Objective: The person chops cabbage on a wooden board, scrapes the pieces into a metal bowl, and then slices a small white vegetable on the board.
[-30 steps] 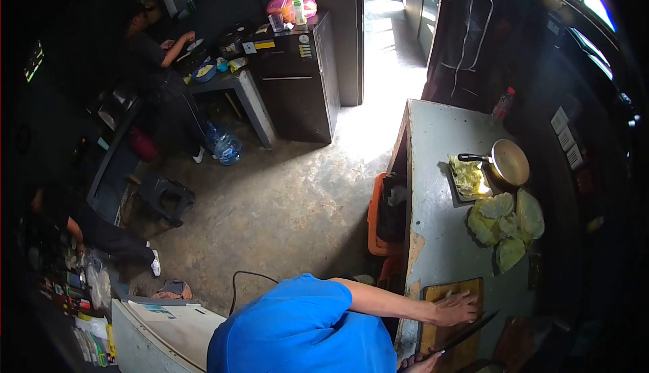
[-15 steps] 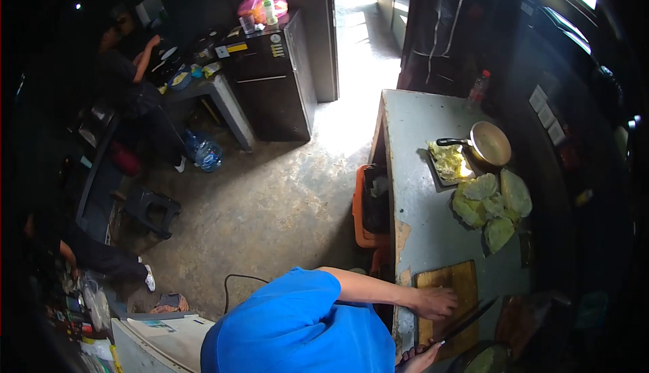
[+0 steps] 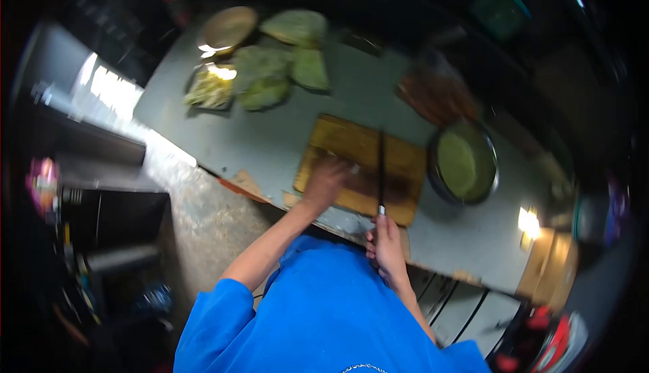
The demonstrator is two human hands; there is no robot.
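My right hand (image 3: pixel 387 241) is closed around the handle of a knife (image 3: pixel 382 163), whose dark blade points away from me over the right part of a wooden cutting board (image 3: pixel 328 133). My left hand (image 3: pixel 328 185) is low over the board's left part, left of the blade. Motion smears its fingers, and I cannot make out whether anything is in them. A dark wet-looking patch marks the board between the hands. Beside the board's right edge stands a round pot (image 3: pixel 497 173) with something pale green inside.
Large cabbage leaves (image 3: pixel 263 79) lie on the grey table (image 3: pixel 270 150) beyond the board. A tray of shredded cabbage (image 3: pixel 209 90) and a pan (image 3: pixel 230 28) are at the far left. Behind the pot is a blurred reddish-brown item (image 3: pixel 436 96). A brown box (image 3: pixel 549 265) sits far right.
My view has swung right and down, bringing the board and both hands to the middle. The knife stays in my right hand; my left hand remains over the board.
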